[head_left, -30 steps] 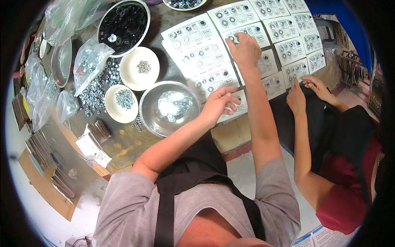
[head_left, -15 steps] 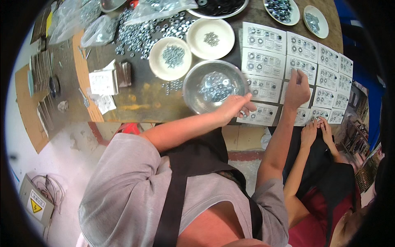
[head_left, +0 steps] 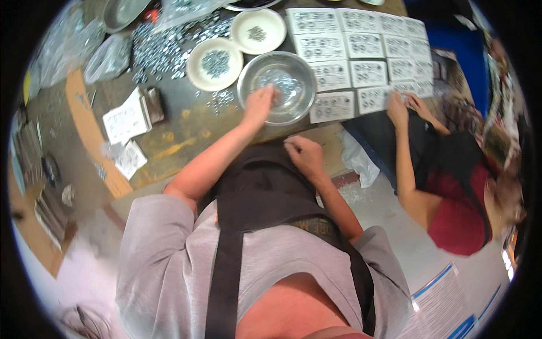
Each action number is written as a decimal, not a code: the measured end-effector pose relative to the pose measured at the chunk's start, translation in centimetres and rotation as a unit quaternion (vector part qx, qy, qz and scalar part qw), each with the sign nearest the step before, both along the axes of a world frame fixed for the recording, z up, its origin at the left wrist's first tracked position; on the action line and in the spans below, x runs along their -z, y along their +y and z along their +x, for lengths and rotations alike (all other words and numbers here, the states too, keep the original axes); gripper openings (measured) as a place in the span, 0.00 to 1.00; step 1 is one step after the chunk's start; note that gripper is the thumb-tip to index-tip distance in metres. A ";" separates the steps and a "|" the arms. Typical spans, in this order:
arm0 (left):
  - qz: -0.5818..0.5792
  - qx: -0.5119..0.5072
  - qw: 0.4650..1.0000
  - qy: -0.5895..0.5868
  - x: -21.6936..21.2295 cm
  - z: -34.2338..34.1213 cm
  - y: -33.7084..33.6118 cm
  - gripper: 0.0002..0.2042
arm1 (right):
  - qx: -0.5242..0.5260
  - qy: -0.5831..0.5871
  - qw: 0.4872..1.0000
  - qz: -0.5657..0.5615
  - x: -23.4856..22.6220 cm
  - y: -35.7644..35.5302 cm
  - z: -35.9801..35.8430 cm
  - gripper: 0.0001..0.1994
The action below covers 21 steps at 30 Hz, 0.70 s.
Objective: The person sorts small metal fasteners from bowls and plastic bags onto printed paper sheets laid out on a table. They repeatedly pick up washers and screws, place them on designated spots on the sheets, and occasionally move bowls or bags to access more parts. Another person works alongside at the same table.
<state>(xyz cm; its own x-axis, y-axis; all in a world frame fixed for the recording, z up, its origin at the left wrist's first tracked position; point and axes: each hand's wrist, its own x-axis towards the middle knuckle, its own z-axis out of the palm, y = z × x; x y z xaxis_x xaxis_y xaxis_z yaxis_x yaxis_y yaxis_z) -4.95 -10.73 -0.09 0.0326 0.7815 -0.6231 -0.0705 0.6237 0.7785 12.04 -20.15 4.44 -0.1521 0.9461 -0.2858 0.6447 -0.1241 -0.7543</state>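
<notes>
White printed cards (head_left: 361,56) tile the bench; clear bags (head_left: 107,53) at its left.

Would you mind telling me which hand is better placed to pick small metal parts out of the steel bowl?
The left hand: its fingers are already over the steel bowl. The right hand is curled near the table edge, away from it.

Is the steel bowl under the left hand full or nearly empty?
Nearly empty: the steel bowl shows bare shiny bottom, with a thin scatter of small metal parts where the left hand reaches in.

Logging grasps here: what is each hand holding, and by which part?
Left hand reaches into the steel bowl; right hand is curled at the table edge. Any hold cannot be told.
</notes>
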 end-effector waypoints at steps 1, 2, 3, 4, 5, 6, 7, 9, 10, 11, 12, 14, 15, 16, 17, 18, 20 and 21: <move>0.044 0.040 0.998 0.019 0.3 0.0 0.3 0.25 | -0.015 -0.004 1.000 0.023 -0.1 -0.5 -0.5 0.05; 0.088 0.076 0.992 0.038 0.5 0.0 0.7 0.25 | -0.026 -0.014 0.999 0.038 -0.2 -0.9 -0.9 0.05; 0.075 0.106 0.991 0.023 0.5 -0.1 0.9 0.26 | -0.022 -0.019 0.999 0.041 -0.5 -1.1 -1.0 0.05; 0.106 0.124 0.987 0.014 0.4 -0.2 0.9 0.26 | -0.019 -0.024 0.999 0.042 -0.7 -1.4 -1.2 0.05; 0.133 0.139 0.981 0.006 0.1 -0.6 0.8 0.26 | -0.016 -0.027 0.999 0.035 -1.1 -1.7 -1.4 0.05; 0.158 0.151 0.976 -0.001 -0.2 -1.0 0.5 0.26 | -0.009 -0.026 0.999 0.039 -1.5 -2.1 -1.5 0.05; 0.168 0.141 0.976 -0.002 -0.5 -1.7 0.0 0.26 | -0.004 -0.025 0.999 0.042 -1.8 -2.3 -1.5 0.05; 0.148 0.117 0.982 -0.003 -1.0 -4.0 -1.0 0.26 | 0.011 -0.024 0.999 0.022 -2.4 -2.8 -1.6 0.06; 0.144 0.105 0.984 -0.005 -1.2 -5.3 -1.6 0.27 | 0.022 -0.023 0.999 -0.004 -2.6 -3.1 -1.5 0.06; 0.119 0.091 0.988 0.020 -1.3 -6.8 -2.2 0.27 | 0.036 -0.026 0.998 -0.042 -2.7 -3.5 -1.5 0.06; 0.111 0.070 0.991 0.030 -1.3 -8.3 -2.7 0.28 | 0.036 -0.020 0.998 -0.050 -2.6 -3.8 -1.5 0.07; 0.065 0.044 0.996 0.052 -1.3 -11.6 -3.5 0.30 | 0.048 -0.023 0.994 -0.097 -2.1 -4.3 -1.6 0.07; 0.060 0.006 0.996 0.070 -1.2 -12.9 -4.0 0.32 | 0.035 -0.013 0.996 -0.085 -1.7 -4.6 -1.6 0.07; 0.047 0.000 0.995 0.083 -1.2 -14.3 -4.4 0.32 | 0.028 -0.008 0.996 -0.083 -1.2 -4.7 -1.7 0.08; 0.042 -0.004 0.995 0.089 -1.2 -15.7 -4.7 0.33 | 0.023 -0.006 0.996 -0.090 -0.8 -4.8 -1.8 0.08; 0.022 -0.016 0.995 0.096 -1.0 -16.6 -4.9 0.34 | 0.029 0.014 0.995 -0.100 -0.3 -4.7 -1.9 0.08; 0.047 -0.024 0.993 0.108 -0.4 -17.4 -5.1 0.36 | 0.042 0.034 0.986 -0.155 0.6 -4.3 -2.0 0.09; 0.045 -0.028 0.991 0.126 0.0 -17.5 -5.1 0.36 | 0.028 0.033 0.991 -0.126 0.8 -4.0 -1.9 0.09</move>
